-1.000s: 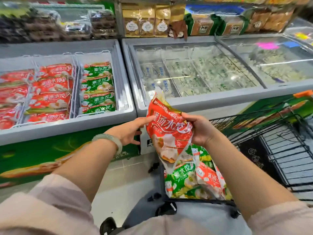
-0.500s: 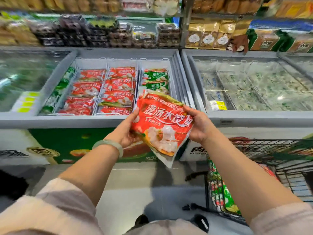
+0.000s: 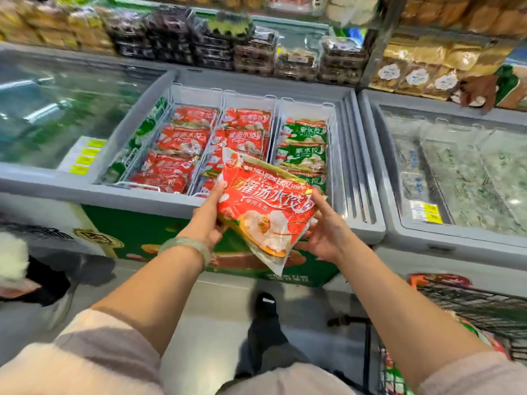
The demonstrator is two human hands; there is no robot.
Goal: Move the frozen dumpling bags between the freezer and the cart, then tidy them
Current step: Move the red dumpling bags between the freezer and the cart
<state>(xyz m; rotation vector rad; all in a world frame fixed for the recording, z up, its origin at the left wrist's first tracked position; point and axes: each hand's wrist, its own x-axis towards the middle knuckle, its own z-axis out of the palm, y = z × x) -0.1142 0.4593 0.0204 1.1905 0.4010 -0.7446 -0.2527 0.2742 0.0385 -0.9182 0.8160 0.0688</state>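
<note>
Head view: left grip and right grip each clasp one side of a tilted red frozen dumpling bag before the open chest freezer.

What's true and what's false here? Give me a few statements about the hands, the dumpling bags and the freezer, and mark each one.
1. The left hand and right hand both hold one red dumpling bag. True.
2. That bag lies in the cart. False: it is held in the air by the front edge of the freezer.
3. The freezer's right-hand compartment holds green bags. True.
4. The left wrist is bare. False: it wears a pale green bangle.
</note>
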